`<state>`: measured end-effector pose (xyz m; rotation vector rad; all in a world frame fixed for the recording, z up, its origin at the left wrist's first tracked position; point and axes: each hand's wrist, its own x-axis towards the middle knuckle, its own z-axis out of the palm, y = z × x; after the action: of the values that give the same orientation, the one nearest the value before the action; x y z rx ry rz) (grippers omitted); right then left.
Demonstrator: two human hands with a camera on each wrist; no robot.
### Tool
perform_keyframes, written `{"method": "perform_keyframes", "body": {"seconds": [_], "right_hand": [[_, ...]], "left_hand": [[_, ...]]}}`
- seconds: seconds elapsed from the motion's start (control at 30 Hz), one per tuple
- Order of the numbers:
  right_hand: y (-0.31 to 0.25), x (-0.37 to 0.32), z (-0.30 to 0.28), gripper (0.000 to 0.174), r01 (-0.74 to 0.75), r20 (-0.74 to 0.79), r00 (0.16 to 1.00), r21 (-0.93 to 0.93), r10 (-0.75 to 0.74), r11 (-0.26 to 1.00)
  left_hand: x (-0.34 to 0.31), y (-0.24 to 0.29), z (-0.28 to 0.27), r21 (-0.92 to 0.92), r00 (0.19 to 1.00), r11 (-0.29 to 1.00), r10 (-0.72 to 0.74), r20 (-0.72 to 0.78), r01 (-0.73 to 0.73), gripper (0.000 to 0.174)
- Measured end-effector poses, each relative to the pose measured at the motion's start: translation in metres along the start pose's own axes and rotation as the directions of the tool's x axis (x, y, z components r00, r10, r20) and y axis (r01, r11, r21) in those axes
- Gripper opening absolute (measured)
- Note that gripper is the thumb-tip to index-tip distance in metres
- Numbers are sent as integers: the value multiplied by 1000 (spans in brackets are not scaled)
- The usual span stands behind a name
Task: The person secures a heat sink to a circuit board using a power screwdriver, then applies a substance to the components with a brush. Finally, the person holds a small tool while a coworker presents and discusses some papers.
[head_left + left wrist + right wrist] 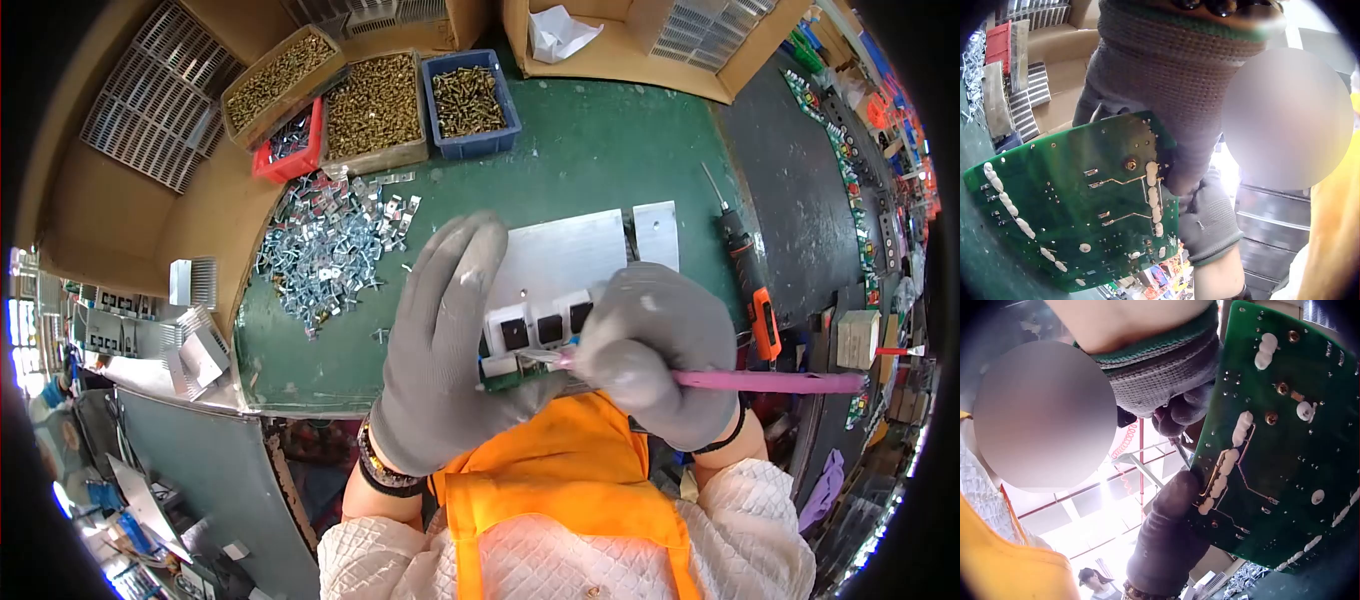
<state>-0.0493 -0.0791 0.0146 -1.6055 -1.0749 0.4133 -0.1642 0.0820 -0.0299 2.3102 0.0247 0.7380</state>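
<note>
My gloved left hand (445, 330) lies along the left side of a circuit board assembly, fingers extended, its thumb at the near edge. The assembly's top shows a flat metal plate (560, 250) and several black components (514, 333) in white surrounds. From below, the green circuit board (1066, 200) shows solder points and white blobs, its near edge tilted up in the wrist views. My gloved right hand (660, 350) grips a slim pink tool (770, 382) with a pointed metal tip, which reaches the near edge beside the components. Those fingers hide part of the assembly.
Bins of brass screws (375, 105) stand at the back, beside a blue bin (470, 140). Loose metal clips and screws (330, 245) are heaped at left. An orange-black screwdriver (750, 280) lies at right. Cardboard boxes (180, 235) hold finned metal parts.
</note>
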Motion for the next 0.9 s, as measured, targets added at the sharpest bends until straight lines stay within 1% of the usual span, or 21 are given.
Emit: {"method": "perform_keyframes", "body": {"seconds": [0.03, 0.07, 0.1, 0.17, 0.23, 0.3, 0.4, 0.47, 0.5, 0.57, 0.7, 0.77, 0.8, 0.83, 0.87, 0.9], "right_hand": [[0, 4, 1, 42, 62, 97, 994, -106, -52, 992], [2, 7, 3, 39, 111, 130, 988, -189, -87, 976], [1, 8, 3, 39, 116, 132, 987, -192, -92, 975], [-1, 9, 5, 37, 81, 134, 990, -224, -52, 971], [0, 11, 8, 36, 95, 155, 986, -237, -59, 967], [1, 11, 11, 35, 102, 168, 984, -253, -60, 962], [2, 11, 11, 35, 72, 157, 987, -246, -34, 967], [1, 12, 11, 34, 78, 158, 987, -263, -37, 962], [3, 12, 12, 34, 79, 162, 986, -263, -36, 961], [8, 13, 15, 31, 152, 80, 987, -219, -138, 964], [6, 14, 14, 29, 148, 104, 987, -245, -126, 958], [6, 14, 14, 31, 130, 94, 989, -169, -115, 977], [4, 13, 12, 31, 132, 92, 989, -170, -118, 976], [1, 11, 10, 32, 63, 62, 996, -100, -57, 993], [-3, 10, 8, 33, -6, 37, 999, -27, 7, 1000], [-6, 11, 4, 33, -6, 34, 999, -27, 7, 1000]], "left_hand": [[-1, -1, 1, 5, 1000, 1000, 2, 4, -2, 94], [-1, -2, 2, -17, 1000, 1000, -3, -14, 3, 93], [-1, -2, 4, -40, 999, 999, -9, -35, 7, 92], [-1, -1, 4, -34, 999, 999, -7, -48, 5, 92], [-2, -1, 4, -25, 999, 1000, -8, -54, 7, 91], [-3, -3, 6, -51, 998, 999, 14, -60, -17, 93], [-4, -6, 7, -46, 998, 998, 31, -61, -33, 95], [-3, -6, 6, -71, 998, 997, 24, -59, -28, 96], [-4, -6, 6, -93, 998, 995, 21, -53, -26, 98], [-4, -6, 6, -83, 998, 996, 18, -53, -22, 98], [-4, -5, 5, -41, 999, 999, 12, -37, -13, 100], [-4, -5, 5, -44, 999, 999, 7, -32, -9, 100], [-4, -5, 4, -46, 1000, 999, 1, -28, -2, 101], [-3, -5, 2, -45, 1000, 999, 4, -29, -6, 101], [-1, -3, -1, -17, 1000, 1000, 2, 0, -2, 99], [0, -3, -3, 9, 1000, 1000, -2, 30, 1, 100]]}}
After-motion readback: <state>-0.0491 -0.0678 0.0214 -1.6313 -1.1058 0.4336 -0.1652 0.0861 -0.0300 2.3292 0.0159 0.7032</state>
